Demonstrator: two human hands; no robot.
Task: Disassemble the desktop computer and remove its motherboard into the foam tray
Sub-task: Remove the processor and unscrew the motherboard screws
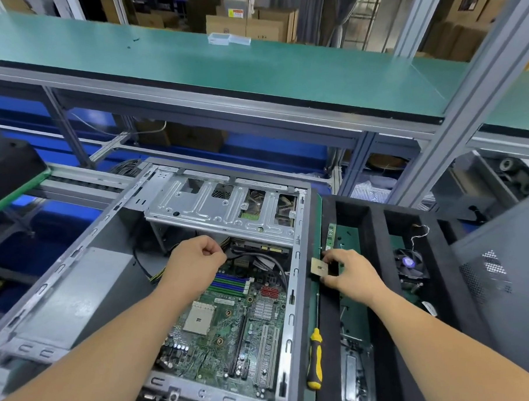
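**Head cam, mid-teardown: cable in one hand, CPU in the other**

Head view, going left to right. The left hand (pixel 199 257) is curled tight around a black cable (pixel 259 256) inside the open computer case (pixel 77 257), pinching it close to where it runs off toward the drive cage (pixel 221 208). Just below that grip sits the motherboard (pixel 232 329), not out yet, with its bare CPU socket (pixel 198 318) and the blue RAM slots (pixel 230 282) showing. My read is that the step in hand is unplugging that lead, so pull straight along the connector, not by the wire, and keep the knuckles off the board.

Right of the case wall, a yellow-and-black screwdriver (pixel 314 358) lies on the bench, below and a bit left of the other hand's grip.

The right hand (pixel 348 272) pinches a CPU chip (pixel 317 266) by its edges, thumb under and fingers over, held over the left edge of the black foam tray (pixel 376 225). Just above that grip a green RAM stick (pixel 331 235) stands in the tray; further right, a cooler fan (pixel 408 263) sits in its own compartment.

Tip: set the chip down flat, edges only, pins untouched, before tugging the cable. Doing both at once risks a slip.
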